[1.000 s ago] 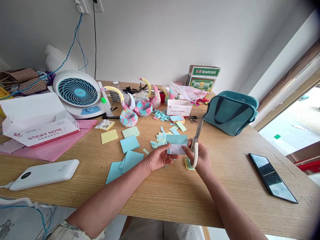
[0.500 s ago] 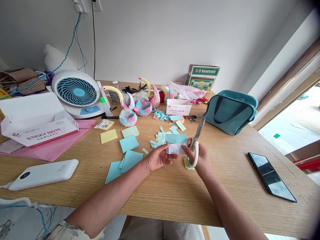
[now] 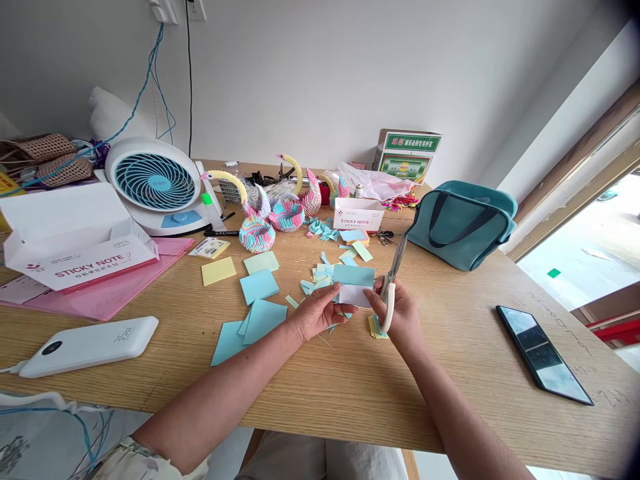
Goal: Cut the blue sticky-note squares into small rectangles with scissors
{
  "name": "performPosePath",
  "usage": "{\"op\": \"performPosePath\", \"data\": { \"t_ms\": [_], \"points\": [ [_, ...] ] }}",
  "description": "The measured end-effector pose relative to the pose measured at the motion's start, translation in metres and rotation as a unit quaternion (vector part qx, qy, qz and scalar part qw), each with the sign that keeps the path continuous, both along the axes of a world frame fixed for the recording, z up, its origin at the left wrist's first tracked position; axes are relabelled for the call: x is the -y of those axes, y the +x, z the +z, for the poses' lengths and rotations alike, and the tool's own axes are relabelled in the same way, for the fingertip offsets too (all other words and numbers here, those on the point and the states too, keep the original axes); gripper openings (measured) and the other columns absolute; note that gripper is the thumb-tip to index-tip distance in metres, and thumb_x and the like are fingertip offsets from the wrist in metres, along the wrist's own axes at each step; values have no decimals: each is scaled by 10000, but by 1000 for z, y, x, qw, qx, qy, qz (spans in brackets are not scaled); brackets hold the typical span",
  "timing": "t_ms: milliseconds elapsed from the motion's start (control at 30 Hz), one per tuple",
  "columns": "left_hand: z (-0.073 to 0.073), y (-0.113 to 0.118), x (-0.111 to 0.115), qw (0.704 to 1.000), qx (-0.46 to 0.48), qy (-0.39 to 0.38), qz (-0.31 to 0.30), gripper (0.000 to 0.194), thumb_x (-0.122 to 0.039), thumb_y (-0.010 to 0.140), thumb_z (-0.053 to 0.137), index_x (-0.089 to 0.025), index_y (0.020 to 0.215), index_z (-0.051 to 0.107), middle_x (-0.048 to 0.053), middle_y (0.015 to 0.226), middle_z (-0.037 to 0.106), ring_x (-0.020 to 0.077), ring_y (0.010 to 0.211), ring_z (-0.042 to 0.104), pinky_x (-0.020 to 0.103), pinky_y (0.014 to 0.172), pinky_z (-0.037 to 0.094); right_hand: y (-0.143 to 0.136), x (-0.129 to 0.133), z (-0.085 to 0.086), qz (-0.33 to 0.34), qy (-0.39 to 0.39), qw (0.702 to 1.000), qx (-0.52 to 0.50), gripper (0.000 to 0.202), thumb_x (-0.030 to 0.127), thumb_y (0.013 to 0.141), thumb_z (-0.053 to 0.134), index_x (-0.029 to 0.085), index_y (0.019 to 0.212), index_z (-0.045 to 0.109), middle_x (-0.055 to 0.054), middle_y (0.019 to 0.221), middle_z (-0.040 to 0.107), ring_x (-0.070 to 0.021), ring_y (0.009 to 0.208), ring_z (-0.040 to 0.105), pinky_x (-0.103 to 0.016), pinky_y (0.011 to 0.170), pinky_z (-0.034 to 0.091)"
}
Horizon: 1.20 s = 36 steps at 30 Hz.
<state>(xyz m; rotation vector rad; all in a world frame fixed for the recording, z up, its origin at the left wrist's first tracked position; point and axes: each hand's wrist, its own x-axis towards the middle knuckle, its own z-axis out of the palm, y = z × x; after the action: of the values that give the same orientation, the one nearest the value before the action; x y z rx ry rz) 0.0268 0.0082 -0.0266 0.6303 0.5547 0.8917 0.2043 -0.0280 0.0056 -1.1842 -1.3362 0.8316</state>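
My left hand (image 3: 320,312) grips the left side of a sticky note (image 3: 354,275), thumb in front and fingers behind. The note shows blue above and a pale white part below. On its right edge rest the thumb and finger of my right hand (image 3: 400,313), which also holds scissors (image 3: 391,293) with white handles. The blades point up and away from the note, nearly together. Behind the note lies a heap of cut paper strips (image 3: 316,283), pale yellow and blue. A small yellow stack of cut paper (image 3: 376,328) lies beneath my right hand.
Blue sticky notes (image 3: 266,322) and a yellow note (image 3: 219,271) lie left. Folded paper swans (image 3: 257,235) stand behind, near a small sticky note box (image 3: 358,216). A teal bag (image 3: 460,227) and phone (image 3: 543,353) are right; a power bank (image 3: 90,345) and fan (image 3: 155,183) left.
Both hands keep their hold on the note and scissors. The view has shifted very slightly; nothing on the table has visibly moved.
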Motion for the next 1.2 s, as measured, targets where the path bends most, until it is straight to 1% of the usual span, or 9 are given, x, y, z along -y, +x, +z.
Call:
{"op": "performPosePath", "data": {
  "t_ms": [200,367,433,633,767,900,1033,1200],
  "points": [
    [4,3,4,995,-39,86,35,448,-494,680,877,-133,854,677,80,845,772,218,725,761,227,531,556,2,-4,-8,-20,2,1000,-10,300,441,794,730,229,842,524,33,730,523,-135,633,448,-278,620,402],
    [8,5,8,988,-86,124,42,428,-435,679,890,-115,893,702,81,807,764,211,743,757,226,558,551,2,-5,-8,-28,4,1000,-9,309,467,783,727,232,838,535,25,748,542,-145,664,470,-279,638,420],
    [8,5,8,985,-102,132,50,429,-438,687,882,-110,900,707,86,798,762,211,732,753,230,557,550,2,-5,-8,-30,-8,999,-8,311,472,779,729,232,839,540,29,729,541,-143,646,464,-276,620,409],
    [4,7,7,976,-136,145,87,393,-456,712,851,-111,822,698,101,795,760,204,683,736,245,543,545,-1,-6,-8,-19,-24,999,-27,328,469,755,743,228,820,530,40,680,516,-135,605,442,-273,583,390],
    [5,8,8,971,-158,154,88,410,-482,710,846,-108,813,713,96,801,758,180,643,719,239,530,543,-1,-6,-6,-13,-39,998,-57,372,500,742,757,219,799,520,44,644,495,-135,604,451,-275,584,386],
    [6,8,9,963,-182,180,84,433,-533,715,828,-120,785,720,71,715,740,175,619,707,242,535,551,0,-5,-3,-19,-73,995,-71,410,537,726,762,213,822,529,35,627,522,-143,597,462,-271,562,361],
    [4,8,8,960,-190,188,80,485,-559,710,822,-100,842,740,94,769,754,187,667,721,268,591,591,0,-4,-2,-21,-75,994,-78,410,518,702,776,210,820,533,33,629,533,-145,598,469,-277,575,362],
    [1,8,7,965,-176,171,94,490,-536,719,826,-88,901,745,109,833,760,186,688,721,273,598,590,1,-5,-3,-17,-60,995,-82,388,499,712,780,208,838,555,28,657,538,-149,627,480,-281,603,377]
  ]
}}
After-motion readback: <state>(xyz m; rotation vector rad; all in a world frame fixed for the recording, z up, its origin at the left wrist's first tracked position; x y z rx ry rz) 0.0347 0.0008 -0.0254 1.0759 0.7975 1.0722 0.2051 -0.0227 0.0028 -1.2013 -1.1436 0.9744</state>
